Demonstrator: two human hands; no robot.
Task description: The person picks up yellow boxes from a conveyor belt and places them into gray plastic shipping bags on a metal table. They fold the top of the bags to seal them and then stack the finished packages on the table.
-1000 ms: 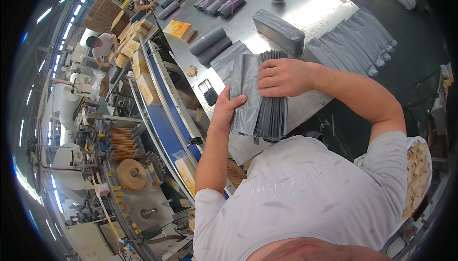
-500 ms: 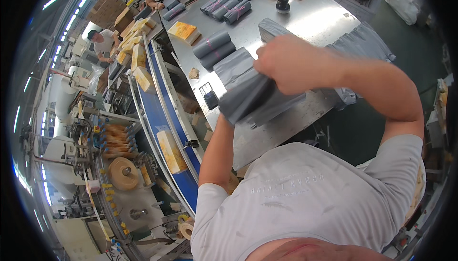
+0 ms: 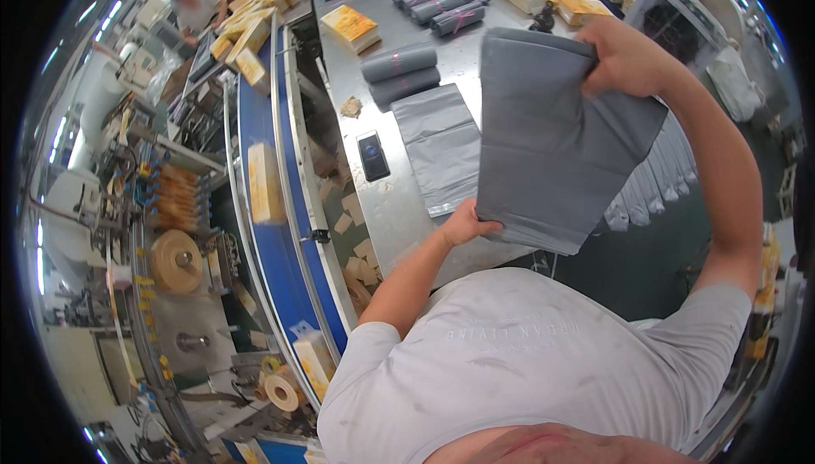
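Observation:
A sheaf of grey plastic bags (image 3: 552,141) is stretched out above the metal table, its broad face tilted up. My left hand (image 3: 469,223) pinches its lower left corner, thumb on top. My right hand (image 3: 626,58) is closed on its upper right edge, with the fingertips partly hidden behind the plastic. Beside the sheaf, a flat pile of grey bags (image 3: 437,146) lies on the table, partly covered at its right. More grey bags (image 3: 658,179) hang in folds over the table's right edge, half hidden behind the held sheaf.
Grey rolls tied with pink string (image 3: 401,73) and a phone (image 3: 373,156) lie on the metal table (image 3: 386,218). Yellow-and-white packs (image 3: 350,28) sit farther back. Left runs a blue conveyor (image 3: 280,252) carrying similar packs. A co-worker (image 3: 197,10) is at the far left.
My right hand has moved up and right, and the bundled grey plastic is now spread wide. My left hand, earlier hidden behind the plastic, now shows at its lower corner. The view has shifted.

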